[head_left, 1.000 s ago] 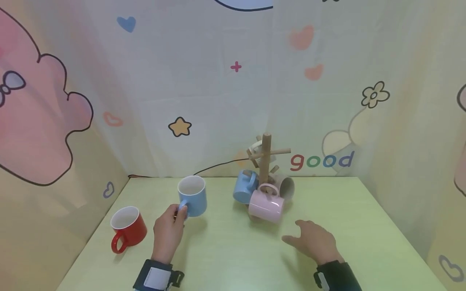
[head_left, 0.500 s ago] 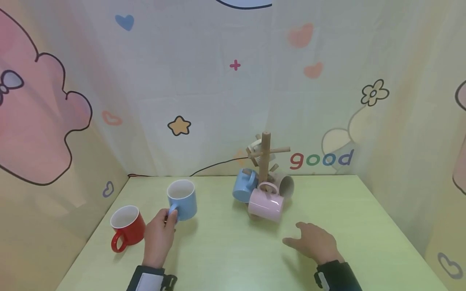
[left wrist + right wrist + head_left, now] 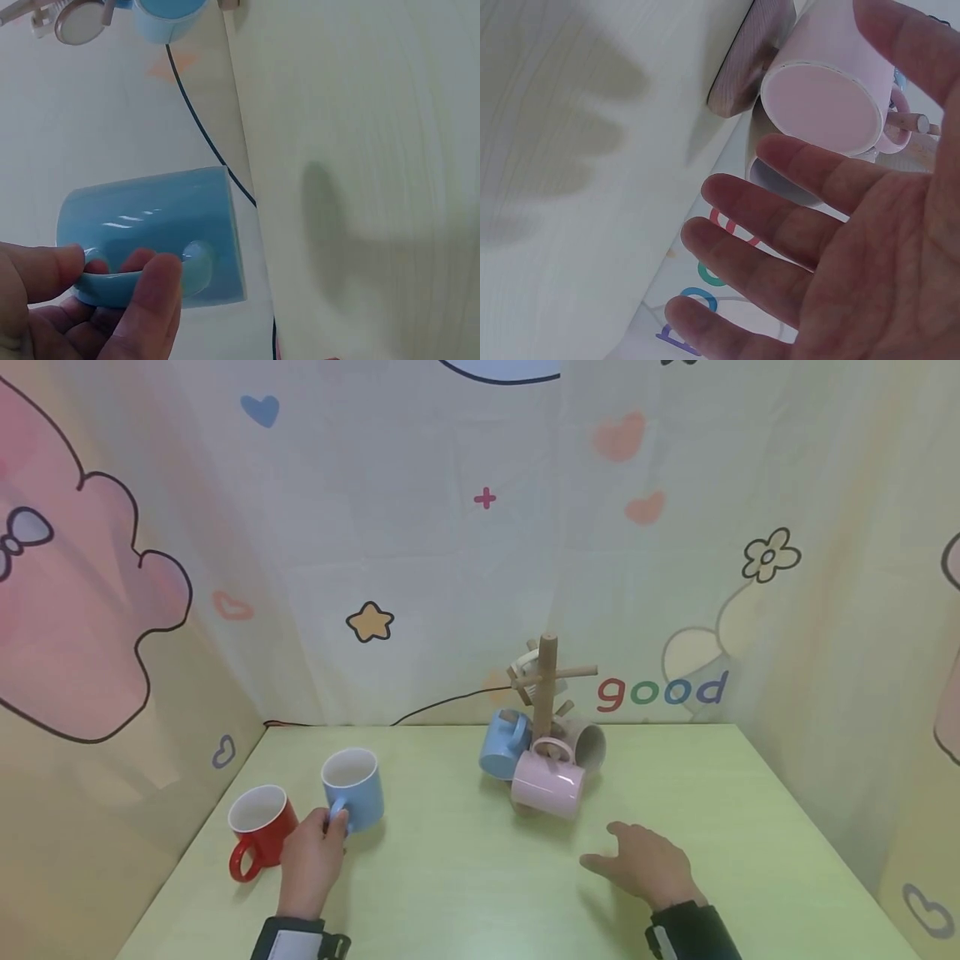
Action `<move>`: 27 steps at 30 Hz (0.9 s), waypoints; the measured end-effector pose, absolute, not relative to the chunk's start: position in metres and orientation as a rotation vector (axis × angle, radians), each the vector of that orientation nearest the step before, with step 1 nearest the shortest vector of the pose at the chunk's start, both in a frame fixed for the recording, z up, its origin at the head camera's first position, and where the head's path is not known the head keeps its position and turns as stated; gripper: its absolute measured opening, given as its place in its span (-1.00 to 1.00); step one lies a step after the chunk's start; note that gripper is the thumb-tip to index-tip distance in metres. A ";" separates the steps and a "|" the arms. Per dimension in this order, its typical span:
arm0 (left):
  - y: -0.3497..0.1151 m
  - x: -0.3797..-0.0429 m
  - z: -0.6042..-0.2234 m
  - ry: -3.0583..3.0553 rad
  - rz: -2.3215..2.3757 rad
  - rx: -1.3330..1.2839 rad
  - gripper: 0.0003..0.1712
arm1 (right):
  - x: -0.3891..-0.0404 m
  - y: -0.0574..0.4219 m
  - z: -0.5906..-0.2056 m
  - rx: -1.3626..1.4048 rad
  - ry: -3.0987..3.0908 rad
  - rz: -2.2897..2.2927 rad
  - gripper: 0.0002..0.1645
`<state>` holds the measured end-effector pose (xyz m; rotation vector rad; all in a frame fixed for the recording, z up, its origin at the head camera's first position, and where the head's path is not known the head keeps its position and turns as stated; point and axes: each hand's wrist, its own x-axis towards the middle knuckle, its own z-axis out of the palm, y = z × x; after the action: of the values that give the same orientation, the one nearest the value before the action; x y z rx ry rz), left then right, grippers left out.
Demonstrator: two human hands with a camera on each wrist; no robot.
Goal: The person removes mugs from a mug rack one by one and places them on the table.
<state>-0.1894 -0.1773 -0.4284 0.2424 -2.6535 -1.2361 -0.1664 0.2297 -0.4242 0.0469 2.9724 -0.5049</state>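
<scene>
My left hand (image 3: 311, 864) pinches the handle of a light blue mug (image 3: 354, 793) with a white inside. In the left wrist view, thumb and fingers wrap the handle of that mug (image 3: 150, 217), and a shadow lies on the table away from it. Just left of the hand stands a red mug (image 3: 264, 827), its handle toward me. My right hand (image 3: 645, 864) hovers over the table with fingers spread, holding nothing. Ahead of it a pink mug (image 3: 547, 785) hangs from a wooden mug tree (image 3: 547, 685); the right wrist view shows its round base (image 3: 821, 109) beyond the fingers.
Also on the mug tree hang another blue mug (image 3: 504, 743), a greyish mug (image 3: 590, 747) and a white mug (image 3: 527, 670) behind the post. A thin dark cable (image 3: 450, 700) runs along the back curtain. The pale green table (image 3: 480, 893) meets curtains at the back and sides.
My left hand has carried the blue mug left and toward me, lower over the table and nearer the red mug. The right hand has barely shifted.
</scene>
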 end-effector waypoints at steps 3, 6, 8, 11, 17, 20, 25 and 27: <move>-0.181 -0.189 -0.428 -2.711 -1.233 0.293 -0.69 | -0.166 0.229 -0.425 0.044 2.971 -0.503 -0.11; -0.184 -0.190 -0.430 -2.744 -1.222 0.317 -0.69 | -0.167 0.229 -0.427 0.040 2.971 -0.503 -0.10; -0.185 -0.190 -0.433 -2.753 -1.211 0.322 -0.69 | -0.168 0.229 -0.428 0.041 2.969 -0.501 -0.09; -0.189 -0.190 -0.437 -2.751 -1.186 0.315 -0.71 | -0.168 0.229 -0.429 0.047 2.965 -0.498 -0.09; -0.198 -0.190 -0.442 -2.775 -1.168 0.344 -0.71 | -0.169 0.228 -0.430 0.055 2.958 -0.493 -0.10; -0.202 -0.190 -0.443 -2.785 -1.159 0.353 -0.71 | -0.169 0.228 -0.429 0.052 2.961 -0.494 -0.11; -0.206 -0.191 -0.445 -2.805 -1.156 0.365 -0.70 | -0.168 0.227 -0.429 0.049 2.966 -0.497 -0.12; -0.207 -0.191 -0.445 -2.812 -1.153 0.363 -0.70 | -0.168 0.227 -0.429 0.048 2.969 -0.493 -0.12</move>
<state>-0.1907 -0.2075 -0.4454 0.3625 -2.8124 -1.1528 -0.1682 0.2274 -0.4292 0.0482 2.9685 -0.4931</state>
